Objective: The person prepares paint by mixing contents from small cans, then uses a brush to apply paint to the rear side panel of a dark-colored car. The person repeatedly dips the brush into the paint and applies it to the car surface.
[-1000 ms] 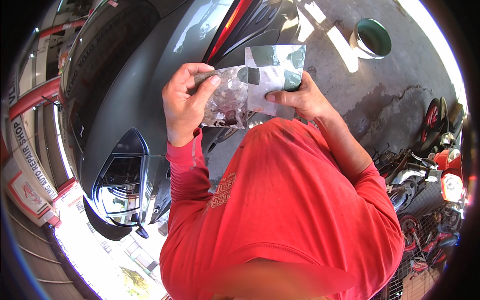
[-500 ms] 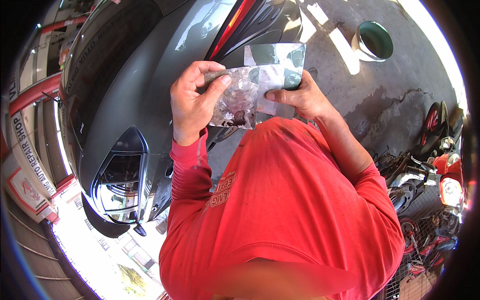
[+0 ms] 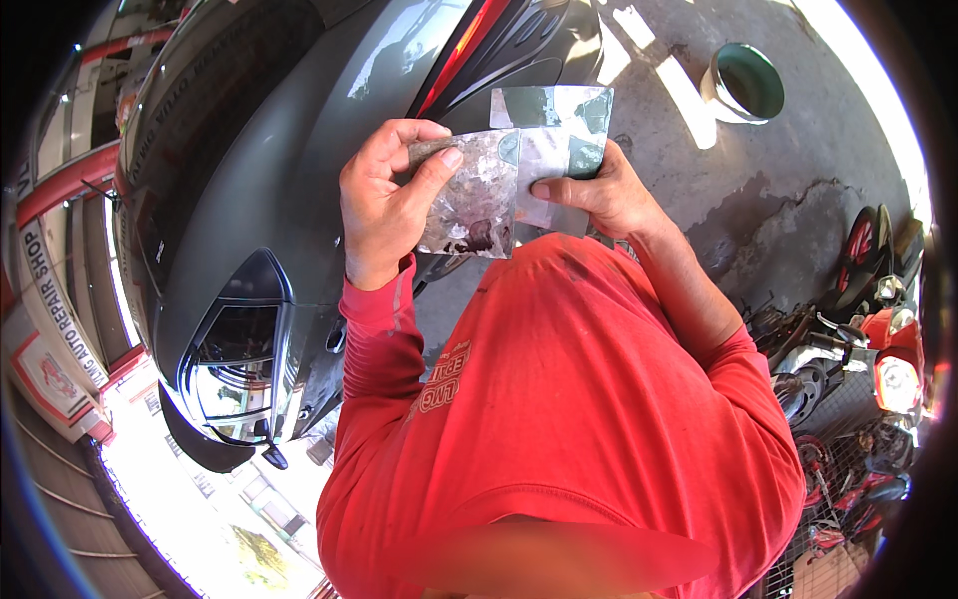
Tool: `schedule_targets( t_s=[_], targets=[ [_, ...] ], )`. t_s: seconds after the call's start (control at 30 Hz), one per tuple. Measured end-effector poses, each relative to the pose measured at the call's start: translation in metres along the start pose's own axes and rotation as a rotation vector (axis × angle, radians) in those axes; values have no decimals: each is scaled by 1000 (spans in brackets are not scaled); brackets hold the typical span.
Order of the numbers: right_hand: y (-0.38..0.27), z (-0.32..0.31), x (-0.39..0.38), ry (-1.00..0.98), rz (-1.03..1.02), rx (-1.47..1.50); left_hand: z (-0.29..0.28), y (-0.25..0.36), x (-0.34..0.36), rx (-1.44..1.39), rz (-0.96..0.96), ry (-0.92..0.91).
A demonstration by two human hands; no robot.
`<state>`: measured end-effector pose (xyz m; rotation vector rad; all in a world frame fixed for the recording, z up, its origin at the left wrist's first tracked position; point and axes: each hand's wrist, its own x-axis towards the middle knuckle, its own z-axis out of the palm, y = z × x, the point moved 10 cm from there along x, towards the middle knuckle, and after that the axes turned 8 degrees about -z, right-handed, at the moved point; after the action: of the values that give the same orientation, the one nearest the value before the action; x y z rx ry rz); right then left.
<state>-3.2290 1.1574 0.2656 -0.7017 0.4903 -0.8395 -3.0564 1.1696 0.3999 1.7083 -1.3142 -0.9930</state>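
Note:
My left hand (image 3: 384, 205) grips a square, flat sheet (image 3: 474, 185) by its left edge, thumb on top. Its face is mottled grey and brown, with a dark reddish smear near the lower edge. Held in my right hand (image 3: 621, 200) is a pale sheet with dark green patches (image 3: 574, 108), pinched under my thumb. The left sheet's right edge meets or overlaps the right one; whether they touch cannot be told. What either sheet is made of is unclear. My fingers beneath both sheets are mostly hidden.
A dark grey car (image 3: 249, 190) with a black mirror stands close on my left. A round bucket with a greenish inside (image 3: 748, 85) stands on the concrete floor (image 3: 798, 160) at the far right. Along the right edge are a red motorcycle (image 3: 893, 344) and wire mesh (image 3: 848, 439).
The stained sheet in my left hand has tilted a little and shifted slightly right. The patched sheet has moved slightly right too. Both grips look the same.

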Motion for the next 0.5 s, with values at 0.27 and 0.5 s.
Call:
schedule_targets(
  t_s=[0.27, 0.5],
  targets=[
    [0, -13, -8, 6, 6, 11, -21, -19, 0, -78, -22, 86],
    [20, -1, 0, 3, 128, 254, -59, -76, 1, -445, -44, 381]
  ],
)
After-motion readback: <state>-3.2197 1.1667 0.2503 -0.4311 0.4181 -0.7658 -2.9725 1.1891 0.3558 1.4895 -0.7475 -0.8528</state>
